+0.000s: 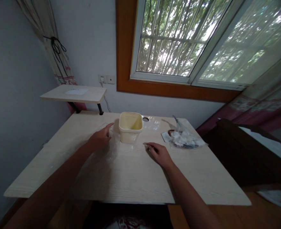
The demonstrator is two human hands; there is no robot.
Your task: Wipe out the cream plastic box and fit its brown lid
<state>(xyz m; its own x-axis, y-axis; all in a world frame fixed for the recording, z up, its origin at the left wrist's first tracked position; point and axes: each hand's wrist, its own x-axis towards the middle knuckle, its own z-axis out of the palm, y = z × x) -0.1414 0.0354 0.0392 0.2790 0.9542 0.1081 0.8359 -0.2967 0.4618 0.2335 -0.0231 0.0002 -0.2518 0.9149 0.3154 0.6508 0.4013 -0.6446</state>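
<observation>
A pale yellow square plastic tub (129,135) stands upright near the middle of the table, its mouth facing up. Thin clear plastic (113,149), a bag or sheet, spreads beside and in front of it; its outline is hard to make out. My left hand (100,138) is just left of the tub, over the plastic, index finger stretched out and thumb apart. To the tub's right and nearer me, my right hand (160,153) has thumb and index finger pinched together, apparently on an edge of the clear plastic. Its other fingers are curled and partly hidden.
On the table's right lies a clear bag (184,138) of whitish contents, beside a small white card (165,136). A raised shelf (92,93) with a paper (76,91) on it stands at the back left. Behind the tub is a cable hole (145,119).
</observation>
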